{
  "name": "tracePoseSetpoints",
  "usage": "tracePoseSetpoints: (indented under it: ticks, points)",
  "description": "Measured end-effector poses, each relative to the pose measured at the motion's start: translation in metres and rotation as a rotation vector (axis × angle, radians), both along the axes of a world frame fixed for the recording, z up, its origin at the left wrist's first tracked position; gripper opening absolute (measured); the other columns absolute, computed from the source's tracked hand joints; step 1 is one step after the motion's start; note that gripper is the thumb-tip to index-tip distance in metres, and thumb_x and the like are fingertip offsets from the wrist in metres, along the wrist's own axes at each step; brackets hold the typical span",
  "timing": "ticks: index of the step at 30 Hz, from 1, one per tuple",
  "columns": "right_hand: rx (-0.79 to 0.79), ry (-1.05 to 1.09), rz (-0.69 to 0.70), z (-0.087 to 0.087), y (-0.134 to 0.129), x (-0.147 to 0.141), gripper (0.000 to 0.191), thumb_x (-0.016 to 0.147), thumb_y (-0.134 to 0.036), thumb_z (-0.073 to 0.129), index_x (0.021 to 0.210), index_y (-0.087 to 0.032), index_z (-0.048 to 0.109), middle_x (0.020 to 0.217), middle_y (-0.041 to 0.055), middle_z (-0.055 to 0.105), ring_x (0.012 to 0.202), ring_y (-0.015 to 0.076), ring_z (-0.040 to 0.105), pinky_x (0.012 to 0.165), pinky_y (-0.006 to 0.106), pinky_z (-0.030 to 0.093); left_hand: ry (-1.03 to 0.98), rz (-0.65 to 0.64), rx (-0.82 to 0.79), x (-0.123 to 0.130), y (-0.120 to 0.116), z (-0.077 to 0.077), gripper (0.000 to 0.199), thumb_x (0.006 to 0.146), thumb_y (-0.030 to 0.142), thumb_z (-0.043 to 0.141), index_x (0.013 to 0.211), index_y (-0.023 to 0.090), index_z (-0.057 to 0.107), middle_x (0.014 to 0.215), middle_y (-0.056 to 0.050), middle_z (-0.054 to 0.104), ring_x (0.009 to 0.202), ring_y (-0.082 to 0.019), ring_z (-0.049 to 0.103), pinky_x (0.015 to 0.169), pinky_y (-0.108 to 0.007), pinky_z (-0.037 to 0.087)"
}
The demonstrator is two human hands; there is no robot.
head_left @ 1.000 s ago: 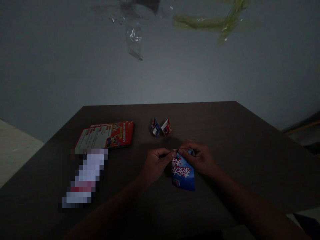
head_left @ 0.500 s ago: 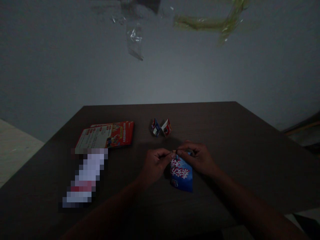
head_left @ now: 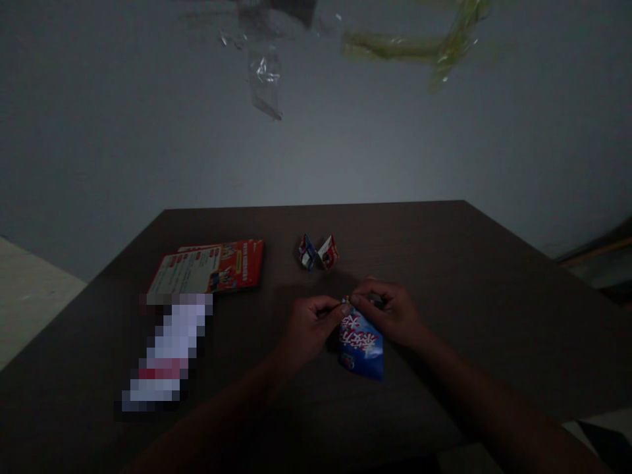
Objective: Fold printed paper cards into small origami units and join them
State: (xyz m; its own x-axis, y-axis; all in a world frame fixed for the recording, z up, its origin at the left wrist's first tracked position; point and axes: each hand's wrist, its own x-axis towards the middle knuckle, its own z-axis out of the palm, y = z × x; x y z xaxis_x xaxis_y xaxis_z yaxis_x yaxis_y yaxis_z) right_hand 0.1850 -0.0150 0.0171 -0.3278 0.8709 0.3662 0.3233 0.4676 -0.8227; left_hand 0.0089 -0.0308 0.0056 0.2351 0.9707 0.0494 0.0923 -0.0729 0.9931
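Blue printed paper (head_left: 363, 349) with white and red lettering hangs below my fingers, close over the dark table. Its top edge is pinched between the thumb and fingers of my left hand (head_left: 313, 326). My right hand (head_left: 390, 309) grips the same edge a little further right, thumb on top. The two sets of fingertips almost meet. What lies behind the fingers is hidden. Just beyond my hands stands a small folded paper piece (head_left: 327, 252), red and white on one side, with a blue-and-white half (head_left: 307, 252) on the other.
A stack of red printed booklets or cards (head_left: 237, 266) lies at the table's left. In front of it is a pixelated pale object (head_left: 170, 349) that I cannot make out. The brown table (head_left: 419, 230) meets a grey wall (head_left: 395, 145) with yellow tape (head_left: 395, 46) on it.
The blue paper has shifted slightly right, and its lower part has turned a little. Both hands keep their pinch at nearly the same place.
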Motion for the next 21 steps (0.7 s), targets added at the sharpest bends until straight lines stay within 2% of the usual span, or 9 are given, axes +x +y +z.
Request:
tracePoseSetpoints:
  ticks: [14,21]
  points:
    - [0.001,0.026,-0.025,0.001,0.000,-0.001,0.015,0.082,-0.028,0.059,0.075,-0.016,0.066,0.068,0.0024,0.059,0.063,0.0131,0.055,0.057,0.025,0.041,0.041,0.001,-0.007,0.000,0.001,0.001,0.028,0.078,0.037,0.062,0.068,0.012,0.066,0.061,0.000,0.060,0.057,-0.010,0.050,0.051,-0.019,0.037]
    - [-0.012,0.019,-0.040,0.004,0.012,-0.008,0.018,0.082,-0.032,0.059,0.076,-0.016,0.068,0.069,0.0033,0.062,0.065,0.0140,0.056,0.058,0.025,0.043,0.037,0.024,0.011,-0.005,0.009,-0.002,0.030,0.080,0.040,0.059,0.072,0.012,0.066,0.062,0.000,0.058,0.057,-0.010,0.048,0.051,-0.019,0.036]
